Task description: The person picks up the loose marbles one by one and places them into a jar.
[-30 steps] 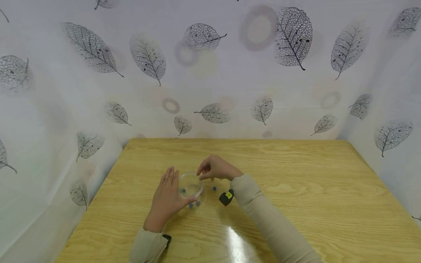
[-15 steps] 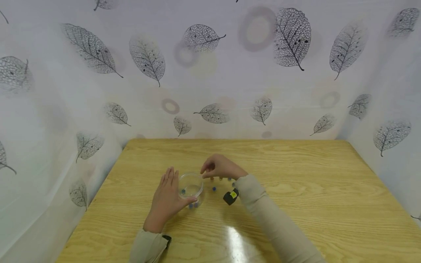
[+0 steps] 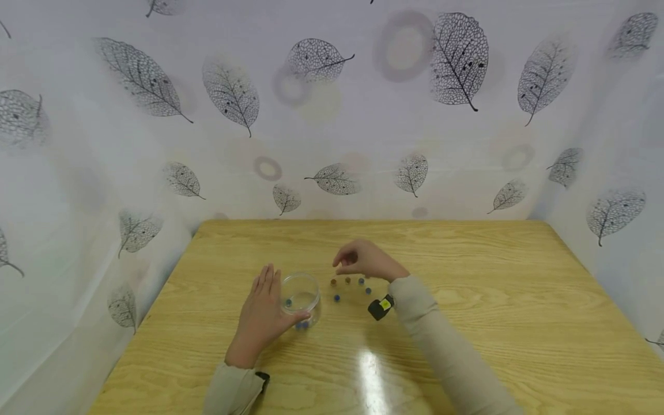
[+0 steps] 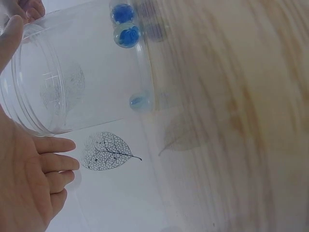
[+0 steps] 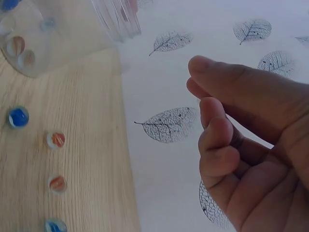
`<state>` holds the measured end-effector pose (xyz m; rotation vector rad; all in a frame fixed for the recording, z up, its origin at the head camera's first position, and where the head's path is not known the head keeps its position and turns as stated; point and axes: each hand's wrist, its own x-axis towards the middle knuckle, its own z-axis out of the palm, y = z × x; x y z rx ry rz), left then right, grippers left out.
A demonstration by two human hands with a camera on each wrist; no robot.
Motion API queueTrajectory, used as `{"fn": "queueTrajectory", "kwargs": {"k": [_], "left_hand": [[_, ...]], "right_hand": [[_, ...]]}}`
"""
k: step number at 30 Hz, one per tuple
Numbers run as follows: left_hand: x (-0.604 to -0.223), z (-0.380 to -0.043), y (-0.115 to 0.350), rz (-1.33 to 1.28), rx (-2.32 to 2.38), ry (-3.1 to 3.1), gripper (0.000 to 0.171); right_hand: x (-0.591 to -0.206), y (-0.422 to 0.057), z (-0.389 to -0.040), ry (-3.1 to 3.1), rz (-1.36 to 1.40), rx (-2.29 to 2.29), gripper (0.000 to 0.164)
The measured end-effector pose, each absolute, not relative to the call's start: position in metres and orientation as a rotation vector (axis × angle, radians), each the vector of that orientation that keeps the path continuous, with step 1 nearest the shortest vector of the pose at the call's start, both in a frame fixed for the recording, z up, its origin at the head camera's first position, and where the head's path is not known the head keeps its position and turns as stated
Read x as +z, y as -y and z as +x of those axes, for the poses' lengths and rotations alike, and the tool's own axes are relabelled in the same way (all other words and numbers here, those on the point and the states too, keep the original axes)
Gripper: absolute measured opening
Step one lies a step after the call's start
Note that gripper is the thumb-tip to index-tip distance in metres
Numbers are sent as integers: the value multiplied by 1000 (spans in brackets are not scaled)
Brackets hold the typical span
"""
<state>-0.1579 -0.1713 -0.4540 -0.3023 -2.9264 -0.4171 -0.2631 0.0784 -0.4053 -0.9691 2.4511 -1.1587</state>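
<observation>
A clear round jar (image 3: pixel 315 310) stands uncovered on the wooden table, with several marbles at its bottom, including blue marbles (image 4: pixel 126 35) and a pale blue marble (image 4: pixel 139 102). My left hand (image 3: pixel 263 320) rests against the jar's left side, fingers extended, thumb reaching across its front near the rim. To the right of the jar, my right hand (image 3: pixel 370 259) hovers above the table with loosely curled fingers. Thumb and index tip come close together, and no marble shows between them. Below it lie loose marbles: a blue marble (image 5: pixel 18 117), orange-streaked marbles (image 5: pixel 57 184) and more blue ones.
The wooden table (image 3: pixel 467 323) extends widely to the right and front. Pale cloth with leaf prints (image 3: pixel 332 115) surrounds its back and sides. A black wrist device (image 3: pixel 380 308) with a yellow-green patch is on the right wrist.
My right hand has moved from over the jar's rim to the right, uncovering several loose marbles. Inside the jar, one blue marble has rolled left beside another. The left hand stays put.
</observation>
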Motion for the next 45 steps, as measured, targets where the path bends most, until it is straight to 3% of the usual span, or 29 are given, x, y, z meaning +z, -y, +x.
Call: {"fn": "queueTrajectory", "kwargs": {"k": [27,45], "left_hand": [[-453,-156,172,-320,-409,2930,114],[-452,-156,171,-314,-417,2932,114]], "right_hand": [[-428,-136,-272,-2518,-722,-1290,22],[-465,-148,-262,-2514,-596,-1387,15]]}}
